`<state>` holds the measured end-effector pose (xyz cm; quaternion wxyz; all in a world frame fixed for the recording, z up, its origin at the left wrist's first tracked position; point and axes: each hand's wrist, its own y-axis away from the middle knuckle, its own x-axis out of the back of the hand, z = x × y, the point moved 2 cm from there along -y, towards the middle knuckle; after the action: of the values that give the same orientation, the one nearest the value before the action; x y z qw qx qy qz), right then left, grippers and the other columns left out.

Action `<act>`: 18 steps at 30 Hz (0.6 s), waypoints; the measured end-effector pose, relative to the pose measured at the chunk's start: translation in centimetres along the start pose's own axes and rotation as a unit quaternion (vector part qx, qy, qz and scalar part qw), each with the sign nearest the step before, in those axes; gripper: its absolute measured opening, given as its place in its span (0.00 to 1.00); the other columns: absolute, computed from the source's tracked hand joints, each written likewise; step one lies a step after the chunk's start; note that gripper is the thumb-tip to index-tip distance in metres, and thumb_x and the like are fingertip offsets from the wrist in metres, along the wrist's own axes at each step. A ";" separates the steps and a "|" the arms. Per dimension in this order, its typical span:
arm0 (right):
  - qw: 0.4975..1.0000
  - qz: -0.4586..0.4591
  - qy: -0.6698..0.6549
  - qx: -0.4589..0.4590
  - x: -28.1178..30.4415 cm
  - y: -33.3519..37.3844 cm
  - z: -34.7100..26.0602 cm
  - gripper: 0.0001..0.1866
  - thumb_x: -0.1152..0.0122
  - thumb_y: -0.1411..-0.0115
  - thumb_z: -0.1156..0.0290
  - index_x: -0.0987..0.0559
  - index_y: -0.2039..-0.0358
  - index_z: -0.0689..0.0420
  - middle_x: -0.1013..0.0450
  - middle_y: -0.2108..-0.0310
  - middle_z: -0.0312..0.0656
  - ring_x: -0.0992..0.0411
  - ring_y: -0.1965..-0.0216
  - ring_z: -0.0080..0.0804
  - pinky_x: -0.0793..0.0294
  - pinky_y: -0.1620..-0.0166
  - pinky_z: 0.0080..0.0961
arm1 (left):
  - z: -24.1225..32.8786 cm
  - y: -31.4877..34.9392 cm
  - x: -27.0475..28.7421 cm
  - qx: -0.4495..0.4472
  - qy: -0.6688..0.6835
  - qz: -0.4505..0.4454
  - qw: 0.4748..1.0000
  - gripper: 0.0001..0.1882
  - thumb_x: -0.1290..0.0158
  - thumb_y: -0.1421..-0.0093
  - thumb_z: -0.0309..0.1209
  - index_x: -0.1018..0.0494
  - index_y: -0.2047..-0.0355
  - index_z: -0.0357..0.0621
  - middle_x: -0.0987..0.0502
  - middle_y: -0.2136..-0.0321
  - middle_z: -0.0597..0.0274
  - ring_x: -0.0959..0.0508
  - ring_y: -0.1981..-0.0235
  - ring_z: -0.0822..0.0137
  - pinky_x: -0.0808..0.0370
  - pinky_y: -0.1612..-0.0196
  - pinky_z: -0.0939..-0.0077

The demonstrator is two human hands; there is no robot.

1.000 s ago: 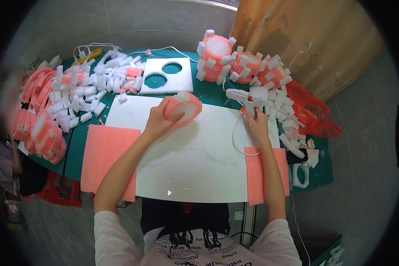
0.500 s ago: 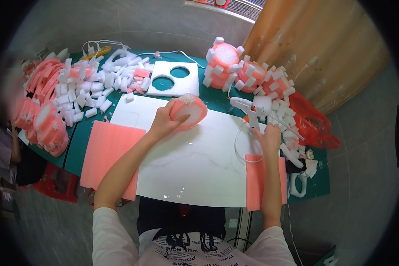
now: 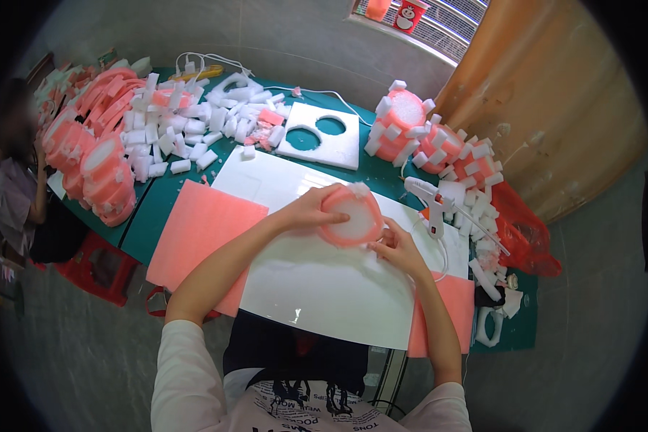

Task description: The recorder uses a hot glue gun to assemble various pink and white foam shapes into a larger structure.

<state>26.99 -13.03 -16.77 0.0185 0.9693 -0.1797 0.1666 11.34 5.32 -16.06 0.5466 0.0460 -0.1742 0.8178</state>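
Over the glossy white board (image 3: 317,291) I hold a round pink foam piece with a white disc in its middle (image 3: 356,222). A rough white tuft shows at its top edge. My left hand (image 3: 315,209) grips its left side, thumb lying across the white face. At the lower right rim, my right hand (image 3: 398,248) has its fingers closed on the edge; some fingertips are hidden behind it. A white hot glue gun (image 3: 432,203) rests at the board's right, just beyond my right hand, nozzle pointing right.
Pink foam sheets (image 3: 201,241) lie at the board's left and right. White foam blocks (image 3: 187,137) are heaped behind, beside a white foam plate with two holes (image 3: 345,153). Finished-looking pink foam cylinders (image 3: 403,119) stand back right, near a red plastic bag (image 3: 525,227). A person (image 3: 21,180) sits at far left.
My right hand has let go of the glue gun and come left to the foam piece's rim. The view has shifted, and the foam piece now faces me more directly.
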 end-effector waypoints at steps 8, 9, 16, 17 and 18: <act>0.998 -0.057 -0.019 -0.028 -0.4 -0.4 1.6 0.19 0.34 0.47 0.70 0.26 0.55 0.60 0.28 0.75 0.29 0.35 0.76 0.13 0.38 0.72 0.14 | 0.4 -0.2 2.0 -0.035 -0.045 -0.032 0.998 0.24 0.55 0.37 0.46 0.30 0.50 0.40 0.24 0.56 0.55 0.25 0.56 0.62 0.31 0.49 0.69; 0.998 -0.056 -0.018 -0.029 -0.4 -0.3 1.3 0.19 0.34 0.47 0.70 0.26 0.55 0.60 0.28 0.75 0.29 0.35 0.76 0.13 0.38 0.72 0.14 | 0.2 -0.4 2.8 -0.063 -0.058 0.000 0.996 0.24 0.58 0.35 0.47 0.30 0.51 0.40 0.24 0.55 0.55 0.25 0.55 0.63 0.31 0.49 0.70; 0.995 -0.070 -0.049 -0.045 -0.4 -0.2 0.6 0.20 0.35 0.47 0.72 0.27 0.54 0.61 0.24 0.67 0.35 0.27 0.67 0.17 0.30 0.66 0.15 | -2.0 0.2 8.9 -0.119 -0.401 0.304 0.856 0.16 0.44 0.47 0.32 0.27 0.58 0.42 0.26 0.57 0.51 0.28 0.55 0.52 0.33 0.48 0.62; 0.996 -0.068 -0.046 -0.046 -0.4 -0.2 0.6 0.20 0.35 0.46 0.72 0.27 0.54 0.61 0.24 0.67 0.35 0.27 0.68 0.17 0.30 0.66 0.16 | -2.5 0.2 9.6 -0.099 -0.419 0.357 0.829 0.16 0.44 0.47 0.33 0.27 0.59 0.42 0.27 0.55 0.50 0.29 0.52 0.51 0.34 0.47 0.61; 0.996 -0.067 -0.046 -0.046 -0.3 -0.2 0.7 0.20 0.35 0.46 0.72 0.27 0.54 0.61 0.24 0.67 0.35 0.27 0.68 0.17 0.30 0.66 0.16 | -3.0 0.4 10.2 -0.079 -0.435 0.409 0.798 0.16 0.43 0.47 0.34 0.26 0.59 0.43 0.28 0.53 0.49 0.30 0.50 0.50 0.36 0.46 0.59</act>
<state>26.98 -12.80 -17.49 0.0654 0.9840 -0.1226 0.1115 7.29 15.16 -16.21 0.0297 0.2777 -0.4601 0.8428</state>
